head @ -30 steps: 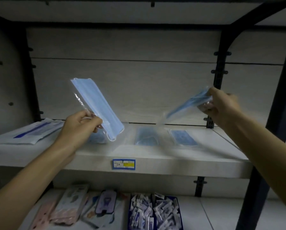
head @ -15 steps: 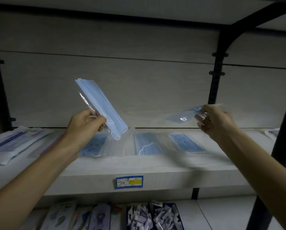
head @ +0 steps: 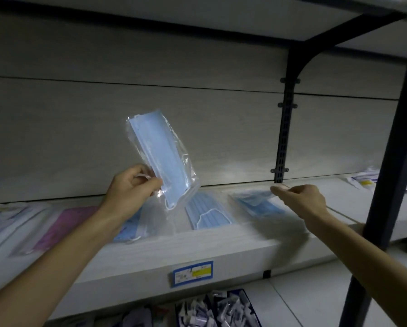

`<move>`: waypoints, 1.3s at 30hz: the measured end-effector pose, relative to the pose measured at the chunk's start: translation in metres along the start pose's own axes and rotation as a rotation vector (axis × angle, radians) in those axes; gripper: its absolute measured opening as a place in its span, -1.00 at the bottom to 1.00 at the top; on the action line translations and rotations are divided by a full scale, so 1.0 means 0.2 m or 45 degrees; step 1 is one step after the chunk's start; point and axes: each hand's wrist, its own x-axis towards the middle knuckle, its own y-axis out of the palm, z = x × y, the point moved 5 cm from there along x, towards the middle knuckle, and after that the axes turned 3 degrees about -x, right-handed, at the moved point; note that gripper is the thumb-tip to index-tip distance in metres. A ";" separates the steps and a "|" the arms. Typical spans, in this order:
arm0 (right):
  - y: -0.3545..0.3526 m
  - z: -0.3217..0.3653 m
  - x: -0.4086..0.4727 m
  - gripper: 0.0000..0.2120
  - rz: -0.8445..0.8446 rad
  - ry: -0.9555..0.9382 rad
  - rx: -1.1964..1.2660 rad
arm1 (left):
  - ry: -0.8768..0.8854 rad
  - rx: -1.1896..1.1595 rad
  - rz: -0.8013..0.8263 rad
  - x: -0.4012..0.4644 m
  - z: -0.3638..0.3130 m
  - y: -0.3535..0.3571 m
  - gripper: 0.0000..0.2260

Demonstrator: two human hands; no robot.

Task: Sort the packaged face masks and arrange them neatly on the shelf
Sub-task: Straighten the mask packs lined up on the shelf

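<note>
A blue face mask in a clear plastic sleeve (head: 158, 156) is held tilted above the shelf (head: 221, 244), pinched near its lower end between thumb and curled fingers of the left hand (head: 132, 187). A second packaged blue mask (head: 253, 195) is pinched at its edge by the right hand (head: 300, 200), low over the shelf and blurred. It cannot be told whether this packet touches the packaged mask (head: 262, 208) seen beneath it. Another packaged blue mask (head: 207, 213) is laid flat between the two hands, and one more (head: 131, 228) is partly hidden behind the left wrist. A pink packet (head: 63, 226) is seen further left. A blue and yellow price label (head: 193, 273) is fixed to the shelf's front edge.
</note>
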 end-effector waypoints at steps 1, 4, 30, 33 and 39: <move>-0.01 0.00 0.00 -0.62 -0.024 -0.028 -0.068 | 0.002 -0.007 0.006 0.00 0.00 0.00 -0.91; -0.06 -0.01 -0.01 -0.53 -0.115 -0.062 -0.205 | 0.005 -0.033 0.021 0.00 0.01 -0.01 -0.92; -0.06 0.01 -0.07 -0.62 -0.046 -0.349 -0.241 | -0.173 -0.292 -0.009 -0.08 -0.15 0.21 -0.86; -0.05 0.04 0.02 -0.63 -0.012 -0.381 -0.209 | -0.201 -0.298 0.004 -0.06 -0.12 0.30 -0.91; -0.01 0.08 0.17 -0.64 0.098 -0.504 -0.149 | -0.212 -0.241 -0.075 0.00 -0.04 0.43 -0.73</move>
